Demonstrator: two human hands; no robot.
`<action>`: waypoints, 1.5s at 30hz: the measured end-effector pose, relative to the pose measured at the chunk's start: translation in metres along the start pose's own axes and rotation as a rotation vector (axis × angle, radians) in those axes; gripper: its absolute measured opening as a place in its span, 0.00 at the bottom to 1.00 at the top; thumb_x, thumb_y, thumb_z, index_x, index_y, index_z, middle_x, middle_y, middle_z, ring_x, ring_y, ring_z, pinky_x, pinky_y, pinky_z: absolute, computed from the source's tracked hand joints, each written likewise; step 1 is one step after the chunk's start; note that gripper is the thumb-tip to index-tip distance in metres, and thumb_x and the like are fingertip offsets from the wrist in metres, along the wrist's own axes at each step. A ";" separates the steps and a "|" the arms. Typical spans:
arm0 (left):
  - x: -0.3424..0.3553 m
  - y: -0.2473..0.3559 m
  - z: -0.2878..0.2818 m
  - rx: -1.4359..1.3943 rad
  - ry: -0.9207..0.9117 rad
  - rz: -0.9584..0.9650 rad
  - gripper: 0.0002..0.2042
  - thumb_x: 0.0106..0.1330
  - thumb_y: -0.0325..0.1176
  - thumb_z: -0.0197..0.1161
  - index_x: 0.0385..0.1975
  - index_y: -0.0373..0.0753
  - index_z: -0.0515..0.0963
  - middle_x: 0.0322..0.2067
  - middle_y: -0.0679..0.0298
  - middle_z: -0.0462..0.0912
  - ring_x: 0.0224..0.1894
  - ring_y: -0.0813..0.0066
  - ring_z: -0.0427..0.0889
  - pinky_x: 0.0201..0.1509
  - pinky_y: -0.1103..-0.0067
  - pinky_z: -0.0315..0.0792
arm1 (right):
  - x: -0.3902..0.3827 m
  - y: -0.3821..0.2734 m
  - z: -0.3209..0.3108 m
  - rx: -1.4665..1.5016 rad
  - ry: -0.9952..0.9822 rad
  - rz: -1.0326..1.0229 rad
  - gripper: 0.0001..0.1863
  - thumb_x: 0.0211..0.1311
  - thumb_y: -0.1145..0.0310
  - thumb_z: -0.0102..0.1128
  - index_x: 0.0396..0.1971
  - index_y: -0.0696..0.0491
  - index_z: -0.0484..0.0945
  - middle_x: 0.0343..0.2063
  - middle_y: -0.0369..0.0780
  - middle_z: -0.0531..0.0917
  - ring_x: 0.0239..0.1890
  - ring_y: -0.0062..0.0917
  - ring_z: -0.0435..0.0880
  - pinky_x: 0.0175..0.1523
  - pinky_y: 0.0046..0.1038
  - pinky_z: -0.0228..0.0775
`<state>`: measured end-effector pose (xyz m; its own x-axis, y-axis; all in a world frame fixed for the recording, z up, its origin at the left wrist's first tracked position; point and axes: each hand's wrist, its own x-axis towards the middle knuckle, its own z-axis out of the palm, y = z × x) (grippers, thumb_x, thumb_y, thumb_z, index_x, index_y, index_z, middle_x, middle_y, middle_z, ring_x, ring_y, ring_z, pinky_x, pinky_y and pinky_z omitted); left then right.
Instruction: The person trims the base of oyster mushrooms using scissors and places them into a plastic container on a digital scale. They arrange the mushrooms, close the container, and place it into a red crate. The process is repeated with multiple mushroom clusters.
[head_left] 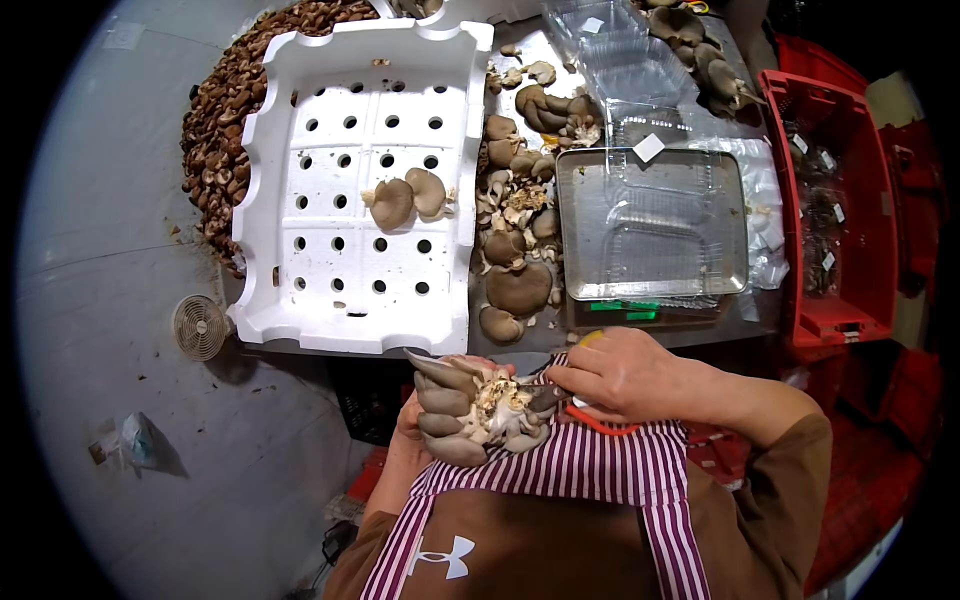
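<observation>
Close to my chest, my left hand [405, 428] is wrapped round a large cluster of grey oyster mushrooms [447, 402], its pale, ragged stem base turned up. My right hand [640, 375] grips scissors with an orange-red handle [603, 424]. The dark blades reach the cluster's stem base from the right. My fingers partly hide the handle, and how far the blades are apart is hard to see. Ahead of my hands, a white foam crate [360, 265] with round holes in its floor holds a pair of loose oyster mushrooms [405, 197].
Loose oyster mushrooms and trimmings [518, 285] lie right of the crate. Beyond them are a metal tray [742, 225] with clear plastic boxes [655, 220] and a red crate [845, 320]. Brown mushrooms [215, 150] are heaped at left, near a small round fan [200, 327].
</observation>
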<state>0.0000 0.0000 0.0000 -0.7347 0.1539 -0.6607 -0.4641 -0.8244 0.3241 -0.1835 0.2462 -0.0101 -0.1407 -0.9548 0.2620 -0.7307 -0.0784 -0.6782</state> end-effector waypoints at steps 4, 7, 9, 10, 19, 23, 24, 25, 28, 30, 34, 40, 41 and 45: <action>-0.012 0.003 0.016 -0.098 -0.085 0.089 0.29 0.62 0.31 0.58 0.63 0.28 0.63 0.64 0.47 0.67 0.66 0.58 0.71 0.69 0.69 0.70 | 0.004 -0.002 0.013 -0.058 0.077 -0.039 0.14 0.55 0.65 0.62 0.39 0.57 0.77 0.23 0.37 0.74 0.22 0.27 0.80 0.26 0.29 0.71; -0.015 0.002 0.001 -0.104 0.015 0.062 0.29 0.62 0.29 0.59 0.63 0.28 0.62 0.64 0.48 0.68 0.66 0.60 0.71 0.68 0.69 0.70 | 0.008 -0.007 0.012 -0.097 0.062 -0.040 0.12 0.55 0.66 0.61 0.36 0.57 0.77 0.20 0.35 0.73 0.20 0.26 0.79 0.24 0.29 0.71; -0.013 0.000 -0.013 -0.134 0.010 0.049 0.29 0.61 0.30 0.61 0.63 0.31 0.62 0.62 0.51 0.68 0.66 0.61 0.71 0.68 0.69 0.70 | 0.009 -0.009 0.011 -0.115 0.042 -0.025 0.12 0.55 0.66 0.62 0.35 0.57 0.77 0.19 0.35 0.74 0.19 0.26 0.79 0.23 0.29 0.71; -0.013 -0.002 -0.021 -0.154 -0.001 0.050 0.30 0.60 0.30 0.61 0.63 0.32 0.62 0.62 0.52 0.69 0.65 0.61 0.71 0.68 0.69 0.70 | 0.008 -0.009 0.012 -0.119 0.040 -0.015 0.11 0.55 0.66 0.62 0.35 0.56 0.77 0.19 0.35 0.74 0.19 0.27 0.79 0.23 0.30 0.71; 0.006 -0.015 -0.081 -0.373 -0.127 0.256 0.35 0.56 0.32 0.70 0.63 0.41 0.59 0.56 0.63 0.71 0.64 0.67 0.72 0.67 0.69 0.71 | 0.007 -0.017 -0.026 0.051 -0.182 0.412 0.24 0.58 0.47 0.66 0.35 0.56 0.78 0.25 0.42 0.79 0.27 0.39 0.83 0.29 0.38 0.73; 0.014 -0.004 -0.071 -0.175 -0.067 0.361 0.39 0.56 0.35 0.70 0.67 0.41 0.56 0.58 0.61 0.70 0.63 0.65 0.73 0.67 0.68 0.71 | 0.018 -0.027 -0.027 0.205 -0.127 0.528 0.31 0.58 0.41 0.66 0.42 0.58 0.78 0.31 0.47 0.80 0.32 0.44 0.83 0.35 0.41 0.74; 0.017 -0.003 -0.063 -0.144 -0.059 0.375 0.42 0.55 0.36 0.70 0.68 0.41 0.53 0.59 0.59 0.69 0.63 0.64 0.73 0.68 0.67 0.71 | 0.022 -0.026 -0.027 0.239 -0.177 0.540 0.34 0.57 0.40 0.66 0.45 0.59 0.78 0.32 0.48 0.81 0.34 0.46 0.83 0.38 0.42 0.74; 0.019 -0.005 -0.059 -0.160 -0.052 0.376 0.42 0.55 0.36 0.70 0.68 0.41 0.53 0.59 0.59 0.69 0.63 0.64 0.73 0.68 0.67 0.70 | 0.023 -0.027 -0.024 0.235 -0.177 0.545 0.34 0.57 0.40 0.66 0.45 0.59 0.78 0.32 0.49 0.81 0.34 0.45 0.83 0.38 0.42 0.74; 0.022 -0.007 -0.044 -0.154 -0.033 0.389 0.42 0.55 0.36 0.70 0.68 0.40 0.52 0.58 0.60 0.69 0.62 0.66 0.74 0.69 0.67 0.69 | 0.024 -0.029 -0.017 0.218 -0.168 0.568 0.34 0.56 0.39 0.66 0.44 0.59 0.79 0.31 0.49 0.80 0.33 0.44 0.83 0.37 0.41 0.74; 0.024 -0.010 -0.041 -0.139 -0.031 0.427 0.41 0.56 0.36 0.70 0.67 0.40 0.53 0.57 0.60 0.69 0.62 0.67 0.74 0.69 0.67 0.69 | 0.028 -0.030 -0.015 0.149 -0.148 0.573 0.34 0.56 0.39 0.66 0.43 0.59 0.79 0.30 0.48 0.80 0.33 0.44 0.83 0.37 0.41 0.74; 0.025 -0.009 -0.032 -0.079 -0.042 0.486 0.40 0.56 0.36 0.70 0.66 0.40 0.54 0.56 0.60 0.69 0.62 0.68 0.73 0.68 0.68 0.70 | 0.037 -0.030 -0.013 0.038 -0.115 0.552 0.33 0.55 0.40 0.67 0.40 0.59 0.79 0.28 0.46 0.79 0.31 0.42 0.82 0.35 0.40 0.74; 0.026 0.000 -0.010 -0.049 -0.166 0.495 0.34 0.57 0.33 0.71 0.62 0.37 0.61 0.37 0.71 0.68 0.37 0.85 0.72 0.45 0.85 0.73 | 0.049 -0.030 -0.007 0.003 -0.095 0.551 0.33 0.55 0.40 0.67 0.38 0.60 0.79 0.29 0.47 0.79 0.35 0.41 0.81 0.38 0.40 0.74; 0.027 0.000 -0.009 -0.041 -0.189 0.506 0.33 0.57 0.33 0.71 0.61 0.36 0.62 0.35 0.72 0.67 0.35 0.86 0.70 0.43 0.86 0.71 | 0.052 -0.030 -0.006 0.008 -0.097 0.551 0.33 0.55 0.40 0.67 0.38 0.60 0.79 0.29 0.48 0.79 0.36 0.41 0.81 0.38 0.40 0.74; 0.029 -0.001 -0.001 -0.059 -0.235 0.560 0.31 0.58 0.32 0.70 0.59 0.33 0.64 0.33 0.73 0.65 0.32 0.89 0.67 0.39 0.88 0.67 | 0.060 -0.032 -0.002 -0.012 -0.072 0.551 0.31 0.56 0.41 0.66 0.36 0.61 0.79 0.29 0.48 0.79 0.35 0.41 0.81 0.39 0.40 0.74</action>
<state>-0.0199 0.0049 -0.0201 -0.9519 -0.2014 -0.2310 0.0479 -0.8422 0.5370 -0.1699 0.1917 0.0282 -0.4586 -0.8708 -0.1771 -0.5693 0.4409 -0.6939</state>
